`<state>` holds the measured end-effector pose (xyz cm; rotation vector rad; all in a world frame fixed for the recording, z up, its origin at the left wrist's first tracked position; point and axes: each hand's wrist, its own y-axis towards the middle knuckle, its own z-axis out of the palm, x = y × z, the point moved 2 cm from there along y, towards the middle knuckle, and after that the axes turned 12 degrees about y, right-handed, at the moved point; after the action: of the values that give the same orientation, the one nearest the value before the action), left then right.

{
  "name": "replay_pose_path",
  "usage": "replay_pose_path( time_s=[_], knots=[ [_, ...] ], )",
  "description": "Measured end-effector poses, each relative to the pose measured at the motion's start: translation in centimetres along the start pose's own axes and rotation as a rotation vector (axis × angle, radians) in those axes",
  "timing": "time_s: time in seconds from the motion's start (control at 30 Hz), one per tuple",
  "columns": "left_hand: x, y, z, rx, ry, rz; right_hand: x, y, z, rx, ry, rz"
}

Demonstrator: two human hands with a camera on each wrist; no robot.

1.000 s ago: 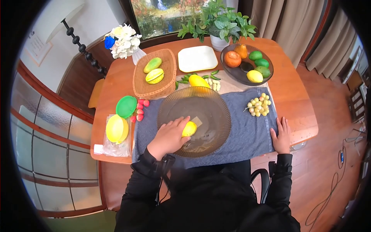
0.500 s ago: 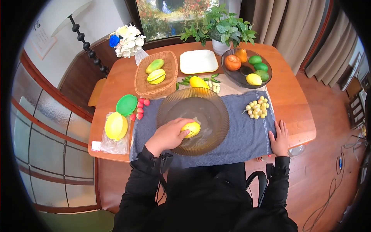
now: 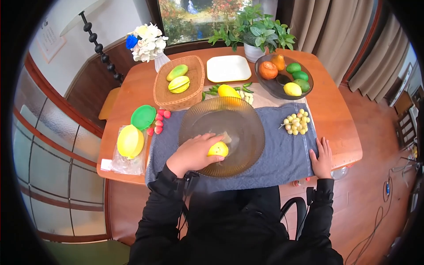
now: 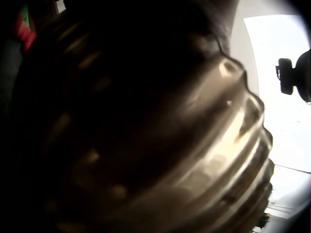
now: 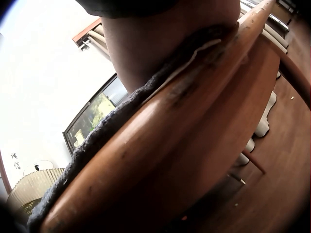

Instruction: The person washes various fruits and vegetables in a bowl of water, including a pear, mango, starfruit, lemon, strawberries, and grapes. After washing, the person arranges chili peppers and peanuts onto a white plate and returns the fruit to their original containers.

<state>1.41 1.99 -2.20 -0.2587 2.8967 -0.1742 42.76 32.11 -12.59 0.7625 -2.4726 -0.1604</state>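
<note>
In the head view, my left hand reaches over the near left rim of a large smoky ribbed glass bowl. It grips a yellow fruit with small dark specks, thumb on the near side and fingers over the top. A pale square patch shows beside the fruit at the bowl's middle. The left wrist view is mostly filled by the bowl's dark ribbed wall; hand and fruit are hidden there. My right hand rests flat at the towel's right edge, fingers straight and holding nothing.
Under the bowl lies a blue-grey towel. Grapes lie right of it. Behind stand a wicker basket, a white tray and a dark fruit bowl. Left are a yellow bowl, a green lid and strawberries.
The yellow fruit has turned and shifted slightly within the bowl as my left hand moves, its fingers now further over the top. My right hand stays in place.
</note>
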Motion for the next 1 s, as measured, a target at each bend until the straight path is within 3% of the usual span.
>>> replay_pose_path(
  time_s=[0.2,0.27,0.4,0.5,0.67,0.87,1.0],
  knots=[
    [0.1,0.0,-0.2,-0.030,0.015,0.066,0.2,0.3,-0.1,-0.008,0.011,-0.004],
    [-0.2,0.0,-0.5,0.070,-0.017,-0.026,0.2,0.4,0.0,-0.005,0.008,0.000],
    [-0.4,0.1,-0.8,0.052,-0.037,-0.037,0.7,0.3,-0.3,0.006,0.008,0.025],
    [-0.5,0.0,-1.1,0.025,-0.111,-0.031,0.9,0.2,-0.4,0.005,0.021,0.033],
    [-0.4,-0.4,-1.0,-0.176,-0.236,0.032,1.0,0.3,-0.5,0.009,0.051,0.046],
    [-1.9,-0.7,-3.3,-0.270,-0.121,0.091,0.4,0.1,-0.1,0.005,0.049,0.048],
    [-2.0,-0.6,-4.9,-0.243,-0.036,0.114,0.0,0.2,0.1,-0.004,0.046,0.042]
  ],
)
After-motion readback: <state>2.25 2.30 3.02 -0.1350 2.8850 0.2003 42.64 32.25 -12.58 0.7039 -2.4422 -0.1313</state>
